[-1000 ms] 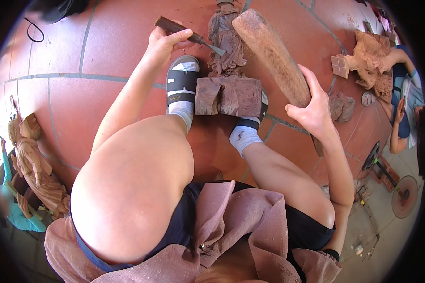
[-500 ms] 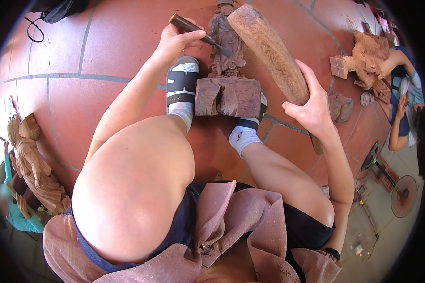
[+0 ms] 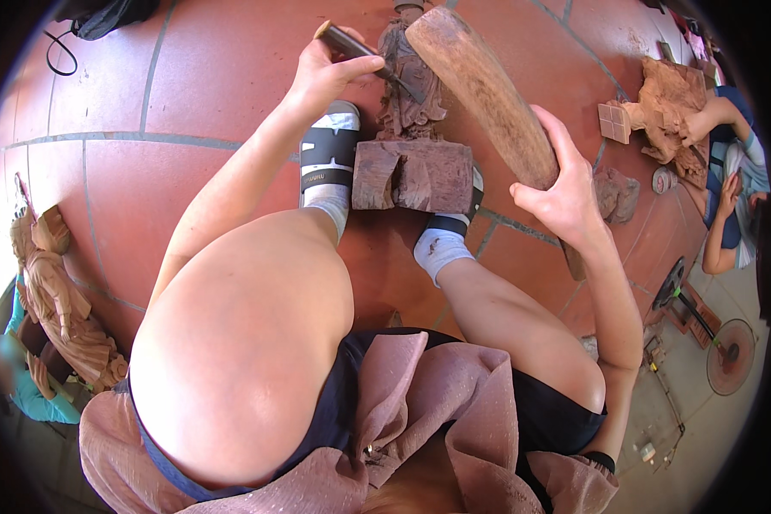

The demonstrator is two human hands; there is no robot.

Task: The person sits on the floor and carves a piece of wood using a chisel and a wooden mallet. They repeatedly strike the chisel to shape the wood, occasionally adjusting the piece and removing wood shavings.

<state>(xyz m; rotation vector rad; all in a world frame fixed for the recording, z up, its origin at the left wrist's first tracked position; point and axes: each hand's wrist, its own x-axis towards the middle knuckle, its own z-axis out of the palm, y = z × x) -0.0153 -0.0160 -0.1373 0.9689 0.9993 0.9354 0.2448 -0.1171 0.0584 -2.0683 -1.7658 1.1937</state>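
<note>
My left hand (image 3: 327,73) grips a chisel (image 3: 349,44) by its dark handle. The chisel's flat metal blade slants down to the right onto a carved wooden statue (image 3: 405,67) lying on the floor. A rough, split block base (image 3: 413,176) of the same dark reddish wood forms its near end, between my feet. My right hand (image 3: 561,188) is wrapped round a long, thick wooden mallet (image 3: 480,86), whose broad end is raised beside the statue, over its right side. The mallet's narrow end shows below my wrist.
Reddish tiles (image 3: 206,77) cover the floor. A tall carved figure (image 3: 64,300) stands at left by a person in teal (image 3: 38,385). At right another person's hand rests on a lighter wood carving (image 3: 666,111). A standing fan (image 3: 730,355) and a wood chunk (image 3: 615,195) are nearer.
The chisel's handle end has tipped up slightly and its blade has shifted a little right. The mallet's broad end has moved slightly left.
</note>
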